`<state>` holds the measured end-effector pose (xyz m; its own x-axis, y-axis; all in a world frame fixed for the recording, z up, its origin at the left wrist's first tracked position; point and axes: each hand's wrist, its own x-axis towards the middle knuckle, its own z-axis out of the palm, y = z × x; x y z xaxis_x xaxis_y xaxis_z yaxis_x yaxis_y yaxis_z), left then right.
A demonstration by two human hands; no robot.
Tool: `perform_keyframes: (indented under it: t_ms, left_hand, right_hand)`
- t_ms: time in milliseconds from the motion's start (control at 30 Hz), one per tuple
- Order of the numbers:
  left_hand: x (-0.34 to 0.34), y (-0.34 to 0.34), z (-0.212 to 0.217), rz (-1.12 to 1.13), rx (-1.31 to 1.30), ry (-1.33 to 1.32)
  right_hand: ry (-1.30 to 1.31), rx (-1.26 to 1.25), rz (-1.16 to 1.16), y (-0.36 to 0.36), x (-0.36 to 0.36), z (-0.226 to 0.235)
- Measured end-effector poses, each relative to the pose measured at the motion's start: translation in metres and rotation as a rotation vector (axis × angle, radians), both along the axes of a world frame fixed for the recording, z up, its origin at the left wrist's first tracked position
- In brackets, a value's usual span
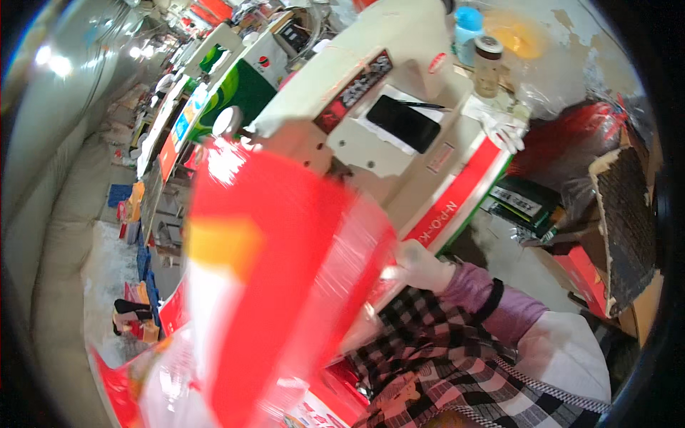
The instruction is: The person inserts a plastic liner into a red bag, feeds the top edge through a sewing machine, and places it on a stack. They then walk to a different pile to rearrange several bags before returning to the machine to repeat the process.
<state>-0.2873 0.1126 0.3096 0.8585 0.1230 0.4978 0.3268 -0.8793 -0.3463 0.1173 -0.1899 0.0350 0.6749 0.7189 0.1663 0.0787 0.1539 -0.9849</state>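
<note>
A large glossy red sheet (285, 264) with yellow and white print rises in front of me, smeared by motion and bent into a curve. It looks like thin plastic, but its exact kind is unclear. My right hand (422, 267), pale and coming out of a purple sleeve, is at the right edge of this sheet. Its fingers are closed on that edge. My left hand does not show; the sheet covers much of the left side. More red and white printed material (160, 378) lies lower left, and another red piece (335, 399) is beside my checkered apron (442, 364).
Beyond the sheet stands a cream machine table (399, 28) holding a black phone (403, 123), a pen (422, 105), a lidded jar (487, 68) and a white glove (503, 132). Torn cardboard (624, 228) and plastic-wrapped packs (524, 203) crowd the right. Stacked goods line the left aisle (64, 285).
</note>
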Motion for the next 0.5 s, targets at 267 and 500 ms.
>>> perform_keyframes:
  t_ms: [267,500]
  left_hand:
    - [-0.012,-0.036,-0.145,0.637,-0.291,0.436]
    - [0.042,0.195,-0.238,0.538,-0.394,0.168]
  right_hand:
    - [0.132,0.063,0.086,-0.028,-0.06,-0.04]
    - [-0.776,-0.519,0.024,0.107,-0.037,0.012]
